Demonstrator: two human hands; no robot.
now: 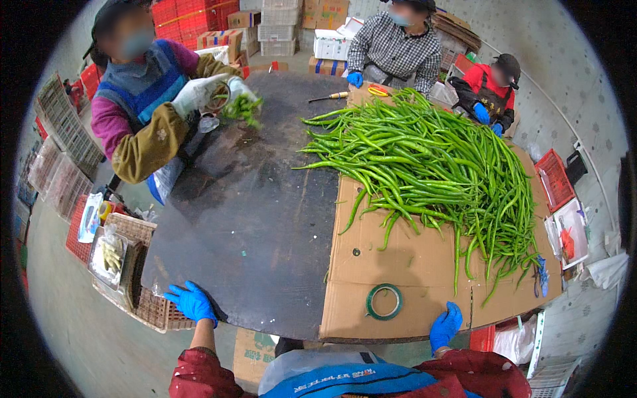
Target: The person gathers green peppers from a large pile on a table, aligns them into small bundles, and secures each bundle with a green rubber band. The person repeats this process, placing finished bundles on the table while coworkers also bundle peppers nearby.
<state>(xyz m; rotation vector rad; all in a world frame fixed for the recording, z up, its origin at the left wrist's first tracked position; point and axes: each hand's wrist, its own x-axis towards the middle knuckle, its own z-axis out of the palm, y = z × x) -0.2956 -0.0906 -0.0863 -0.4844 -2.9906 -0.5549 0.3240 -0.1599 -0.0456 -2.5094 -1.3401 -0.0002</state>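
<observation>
My left hand (192, 301), in a blue glove, rests on the near left edge of the dark tabletop (239, 239), fingers spread and holding nothing. At the table's near edge my right hand (445, 324), gloved alike, lies against the flattened cardboard (398, 268) with nothing visible in it. A roll of green tape (383, 302) lies flat on the cardboard, left of my right hand. Beyond it spreads a large heap of long green chili peppers (428, 159), some tips hanging over onto the dark tabletop.
Across the table, a person in white gloves (199, 94) holds a bunch of green peppers (242, 109). Two more people stand behind the heap. A wooden-handled tool (328, 97) and orange-handled scissors (377, 90) lie at the far side. Plastic baskets (132, 226) stand at left.
</observation>
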